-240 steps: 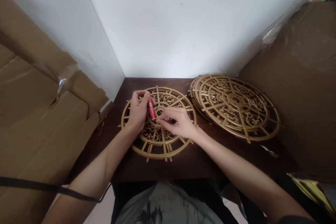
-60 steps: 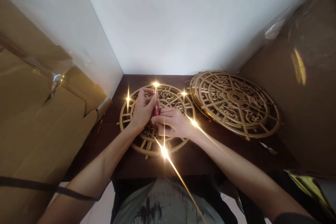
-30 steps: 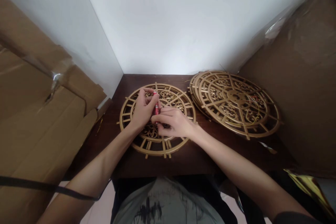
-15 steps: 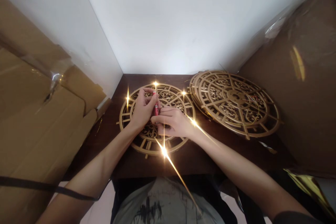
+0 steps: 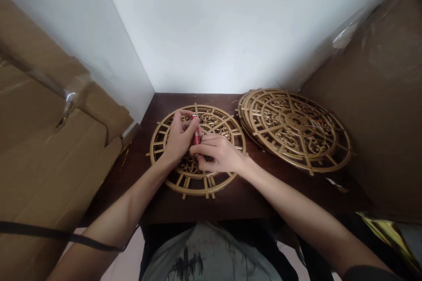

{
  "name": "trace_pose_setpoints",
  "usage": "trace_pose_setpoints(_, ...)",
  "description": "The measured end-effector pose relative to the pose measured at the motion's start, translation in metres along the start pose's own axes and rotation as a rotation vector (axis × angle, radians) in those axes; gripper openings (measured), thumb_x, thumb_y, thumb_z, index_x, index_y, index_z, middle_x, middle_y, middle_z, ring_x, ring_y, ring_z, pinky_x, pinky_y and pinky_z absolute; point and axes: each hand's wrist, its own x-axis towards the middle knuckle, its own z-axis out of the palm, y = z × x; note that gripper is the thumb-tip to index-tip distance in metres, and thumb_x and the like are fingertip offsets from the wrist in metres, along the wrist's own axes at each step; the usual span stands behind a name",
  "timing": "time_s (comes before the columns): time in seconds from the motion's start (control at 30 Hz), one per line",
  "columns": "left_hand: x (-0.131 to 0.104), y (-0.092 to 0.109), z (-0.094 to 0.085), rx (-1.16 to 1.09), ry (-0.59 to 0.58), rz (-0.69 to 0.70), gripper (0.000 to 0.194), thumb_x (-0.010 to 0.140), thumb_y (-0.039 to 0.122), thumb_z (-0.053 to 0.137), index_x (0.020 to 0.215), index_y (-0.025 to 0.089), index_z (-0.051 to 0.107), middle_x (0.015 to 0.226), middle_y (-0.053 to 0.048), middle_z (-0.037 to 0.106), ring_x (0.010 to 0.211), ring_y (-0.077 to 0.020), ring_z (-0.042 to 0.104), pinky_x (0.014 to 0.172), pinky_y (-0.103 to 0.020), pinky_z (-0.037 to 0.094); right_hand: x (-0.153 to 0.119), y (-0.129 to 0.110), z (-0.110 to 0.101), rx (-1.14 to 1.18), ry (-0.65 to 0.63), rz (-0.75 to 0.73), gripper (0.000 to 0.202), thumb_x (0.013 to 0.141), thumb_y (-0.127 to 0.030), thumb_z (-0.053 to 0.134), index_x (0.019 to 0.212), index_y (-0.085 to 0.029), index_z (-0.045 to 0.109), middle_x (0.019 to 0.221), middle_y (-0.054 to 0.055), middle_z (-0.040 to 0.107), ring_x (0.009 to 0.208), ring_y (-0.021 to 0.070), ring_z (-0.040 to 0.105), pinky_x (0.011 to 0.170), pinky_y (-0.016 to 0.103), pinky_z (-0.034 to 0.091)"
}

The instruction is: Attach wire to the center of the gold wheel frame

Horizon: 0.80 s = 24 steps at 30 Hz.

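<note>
A round gold openwork clock frame lies flat on the dark brown table. Above its centre, my left hand is closed around a red battery, with thumb and fingers on its upper part. The battery is slim and points away from me, a pale tip showing at its far end. From the right, my right hand is closed, its fingertips gripping at the battery's near end. Its fingers hide what lies at that end, and any thin wire there is too small to make out.
On the right rests a stack of similar gold clock frames, with thin wires on the top one. Cardboard stands at the left, and a large brown box at the right. A white wall closes off the back.
Several small warm lights around the rim of the clock frame were shining and are now out. Both hands and the battery stay almost in place.
</note>
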Motion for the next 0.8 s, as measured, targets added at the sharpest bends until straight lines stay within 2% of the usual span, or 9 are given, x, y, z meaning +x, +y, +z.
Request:
trace_pose_setpoints(0.13,0.000,0.000,0.000,-0.012,0.016,0.014,0.025,0.081,0.030,0.058,0.091,0.020,0.037,0.055,0.006,0.055,0.039,-0.0056,0.046,0.041,-0.015,0.037,0.001,-0.002,-0.002,-0.020,0.023,-0.007,0.021,0.077,-0.011,0.046,0.088,-0.015,0.064,0.065,0.002,0.061,0.062,0.0127,0.055,0.065,0.026,0.048)
trace_pose_setpoints(0.4,0.003,0.001,-0.003,-0.108,0.132,-0.020,0.024,0.080,0.030,0.058,0.090,0.020,0.039,0.056,0.006,0.055,0.042,-0.0072,0.048,0.040,-0.016,0.038,0.004,-0.006,-0.007,-0.021,0.105,0.047,0.025,0.082,-0.009,0.045,0.096,-0.016,0.065,0.056,-0.003,0.054,0.052,0.0103,0.050,0.057,0.024,0.047)
trace_pose_setpoints(0.5,0.005,0.002,-0.004,-0.134,0.162,-0.017,0.023,0.080,0.029,0.058,0.090,0.019,0.039,0.056,0.006,0.055,0.045,-0.0073,0.051,0.042,-0.015,0.039,0.004,-0.007,-0.009,0.018,0.143,0.087,0.024,0.085,-0.009,0.045,0.097,-0.016,0.064,0.059,-0.002,0.059,0.055,0.0107,0.054,0.058,0.024,0.048)
trace_pose_setpoints(0.63,0.005,0.001,-0.005,-0.136,0.151,-0.014,0.023,0.080,0.029,0.057,0.091,0.019,0.040,0.056,0.006,0.054,0.040,-0.0066,0.048,0.040,-0.016,0.038,0.005,-0.008,-0.014,0.112,0.248,0.218,0.023,0.089,-0.010,0.044,0.103,-0.017,0.062,0.076,0.002,0.070,0.070,0.0113,0.064,0.069,0.026,0.052)
trace_pose_setpoints(0.73,0.004,0.001,-0.004,-0.093,0.114,0.002,0.023,0.081,0.031,0.057,0.092,0.021,0.039,0.056,0.007,0.054,0.037,-0.0065,0.045,0.036,-0.016,0.036,0.006,-0.007,-0.016,0.103,0.368,0.350,0.021,0.090,-0.012,0.046,0.102,-0.018,0.063,0.078,0.002,0.071,0.072,0.0121,0.065,0.071,0.028,0.053)
trace_pose_setpoints(0.8,0.002,0.001,-0.003,-0.056,0.064,0.023,0.023,0.082,0.032,0.056,0.092,0.021,0.039,0.057,0.006,0.055,0.036,-0.0064,0.045,0.035,-0.015,0.034,0.006,-0.006,-0.016,0.078,0.400,0.397,0.020,0.090,-0.014,0.046,0.099,-0.020,0.064,0.084,0.003,0.070,0.080,0.0140,0.064,0.076,0.031,0.052)
